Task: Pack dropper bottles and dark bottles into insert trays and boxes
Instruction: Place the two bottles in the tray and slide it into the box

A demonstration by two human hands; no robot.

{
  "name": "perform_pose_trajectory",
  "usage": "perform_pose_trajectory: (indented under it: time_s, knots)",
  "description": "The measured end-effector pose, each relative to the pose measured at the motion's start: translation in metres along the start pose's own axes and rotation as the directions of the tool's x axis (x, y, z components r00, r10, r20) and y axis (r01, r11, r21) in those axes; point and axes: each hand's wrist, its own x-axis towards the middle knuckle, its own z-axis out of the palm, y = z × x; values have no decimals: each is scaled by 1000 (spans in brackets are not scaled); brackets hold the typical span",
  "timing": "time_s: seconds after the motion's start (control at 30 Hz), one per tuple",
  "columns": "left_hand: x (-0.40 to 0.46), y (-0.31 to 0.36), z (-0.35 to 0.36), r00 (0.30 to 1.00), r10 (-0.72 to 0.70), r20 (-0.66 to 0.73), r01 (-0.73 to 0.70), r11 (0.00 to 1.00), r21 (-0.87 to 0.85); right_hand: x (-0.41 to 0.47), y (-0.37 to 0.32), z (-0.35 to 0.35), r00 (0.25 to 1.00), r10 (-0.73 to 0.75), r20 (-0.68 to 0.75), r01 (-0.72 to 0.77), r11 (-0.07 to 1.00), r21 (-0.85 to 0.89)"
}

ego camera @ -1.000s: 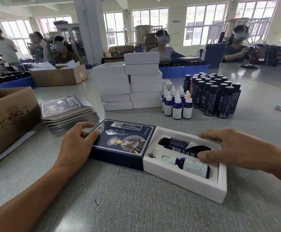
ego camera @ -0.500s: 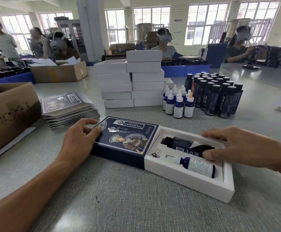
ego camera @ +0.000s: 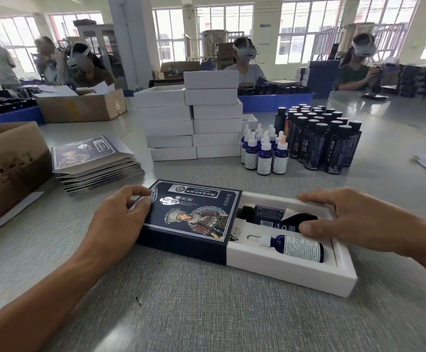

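Sliding a white insert tray [ego camera: 290, 273] into a dark printed sleeve box [ego camera: 191, 217] on the grey tabletop [ego camera: 207, 313]: the left hand [ego camera: 120, 219] curls its fingers [ego camera: 140, 193] around the box's far end, bracing it, while the right hand [ego camera: 354, 224] lies spread over the tray, thumb pressing the dark bottle [ego camera: 270, 214] down and nothing clasped. The dropper bottle [ego camera: 295, 246] lies in the near recess. Likely faults, as judged: the dark bottle riding proud and catching the sleeve's mouth; the tray skewing and jamming; the sleeve slipping under a loose brace. Spare bottles [ego camera: 316, 138] and stacked white trays [ego camera: 194, 118] stand well behind.
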Motion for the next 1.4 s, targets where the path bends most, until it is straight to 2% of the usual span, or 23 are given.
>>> perform_pose_trajectory:
  time_s: [0.07, 0.13, 0.2, 0.3, 0.37, 0.43, 0.57, 0.9, 1.2, 1.4]
  knots:
    - [1, 1, -2, 999, -13, 34, 13, 1000, 8, -1, -2, 0, 1000, -16, -13, 16, 1000, -17]
    - [7, 1, -8, 994, -52, 92, 57, 997, -54, -2, -4, -3, 999, -12, -35, 9, 998, -66]
    - [12, 2, -13, 990, -72, 125, 85, 990, -109, -4, 0, -11, 997, 57, -54, -62, 994, -85]
    - [13, 0, -15, 986, -60, 156, 72, 995, -75, -9, 4, -27, 965, 264, 0, -263, 963, 63]
    - [9, 1, -13, 982, -63, 179, 67, 998, -13, -11, 4, -31, 943, 319, 95, -330, 931, 157]
    - [5, 4, -11, 985, -41, 168, 38, 999, 21, -10, 3, -29, 943, 303, 140, -328, 919, 219]
    - [2, 8, -10, 985, -30, 170, 39, 998, -52, -6, 4, -23, 954, 276, 118, -299, 901, 313]
    - [3, 4, -7, 978, -31, 205, 39, 999, -33, -1, -8, -5, 970, 227, 84, -239, 846, 477]
    - [-3, 7, 0, 972, -58, 226, 69, 997, -40, -1, -14, 5, 984, 122, 128, -174, 801, 573]
    - [-8, 13, 4, 982, -38, 183, 40, 999, -8, -2, -14, 3, 979, 144, 147, -202, 809, 553]
